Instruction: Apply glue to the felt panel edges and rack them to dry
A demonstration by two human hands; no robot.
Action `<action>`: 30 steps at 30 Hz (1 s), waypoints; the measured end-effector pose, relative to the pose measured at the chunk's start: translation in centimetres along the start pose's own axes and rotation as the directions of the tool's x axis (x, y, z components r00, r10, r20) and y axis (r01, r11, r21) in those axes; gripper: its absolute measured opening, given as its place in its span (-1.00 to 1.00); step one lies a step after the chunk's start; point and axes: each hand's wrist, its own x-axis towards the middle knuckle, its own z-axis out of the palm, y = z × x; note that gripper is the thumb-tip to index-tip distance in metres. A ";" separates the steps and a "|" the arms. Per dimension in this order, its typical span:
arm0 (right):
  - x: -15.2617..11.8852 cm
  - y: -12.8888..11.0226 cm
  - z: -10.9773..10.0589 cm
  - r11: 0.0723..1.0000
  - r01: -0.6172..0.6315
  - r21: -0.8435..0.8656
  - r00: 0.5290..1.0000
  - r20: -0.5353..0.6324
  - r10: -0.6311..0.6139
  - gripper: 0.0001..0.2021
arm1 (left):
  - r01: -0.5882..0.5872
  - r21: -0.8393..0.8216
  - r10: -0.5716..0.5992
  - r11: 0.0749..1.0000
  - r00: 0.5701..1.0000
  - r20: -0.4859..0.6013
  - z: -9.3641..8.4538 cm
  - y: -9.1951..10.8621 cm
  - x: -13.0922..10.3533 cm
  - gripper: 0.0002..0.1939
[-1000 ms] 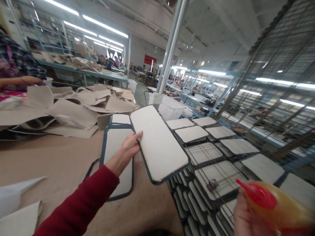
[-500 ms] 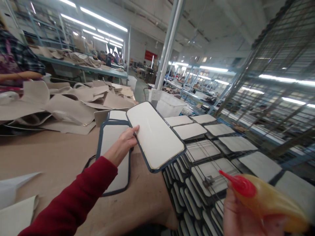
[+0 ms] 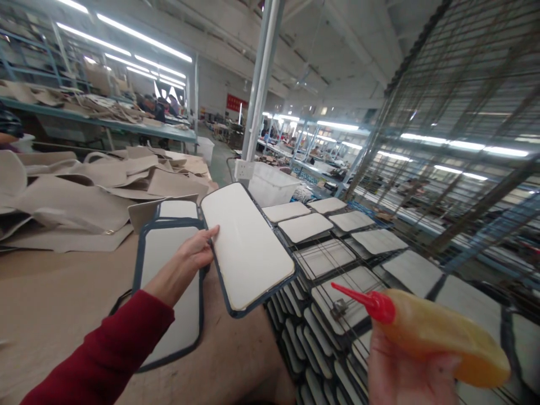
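Observation:
A white panel with a dark blue edge [image 3: 248,247] is pinched at its left side by my left hand [image 3: 194,253], thumb on the white face. It is tilted, above the table's right edge. My right hand [image 3: 409,365] is wrapped round a yellow glue bottle [image 3: 447,334] with a red nozzle, which points left towards the panel, apart from it. Under my left forearm another dark-edged white panel [image 3: 169,281] lies on the brown table [image 3: 236,349], with a further one [image 3: 177,210] behind it.
Beige cut pieces [image 3: 88,197] are heaped at the table's back left. To the right, a wire rack [image 3: 324,259] carries rows of white panels, with its raised mesh [image 3: 455,84] above. A white bin [image 3: 270,183] and a pole [image 3: 261,79] stand beyond.
The view has turned right, so the scene shifts left. The glue bottle and my right hand have come further into view, nearer the held panel. Both grips are unchanged.

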 end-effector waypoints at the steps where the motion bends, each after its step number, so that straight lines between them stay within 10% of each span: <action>1: 0.0 0.0 0.0 1.000 0.006 -0.002 1.000 -0.002 -0.006 -0.76 | -0.001 0.001 0.001 1.000 1.000 0.002 0.0 0.0 0.0 -0.82; 13: -0.1 2.7 -0.8 1.000 -0.004 -0.030 0.987 0.162 0.009 -0.62 | -0.215 0.129 0.195 0.968 0.968 0.155 0.0 -2.2 -1.9 -0.84; 22: 2.6 6.5 0.7 0.989 -0.120 -0.082 0.941 0.309 0.140 -0.55 | -0.312 0.346 0.105 0.885 0.858 0.504 -0.9 -6.8 -4.2 -0.69; 30: 3.6 6.7 0.3 0.991 -0.119 -0.065 0.935 0.329 0.134 -0.57 | -0.234 0.393 0.010 0.889 0.869 0.495 -0.8 -6.4 -5.4 -0.68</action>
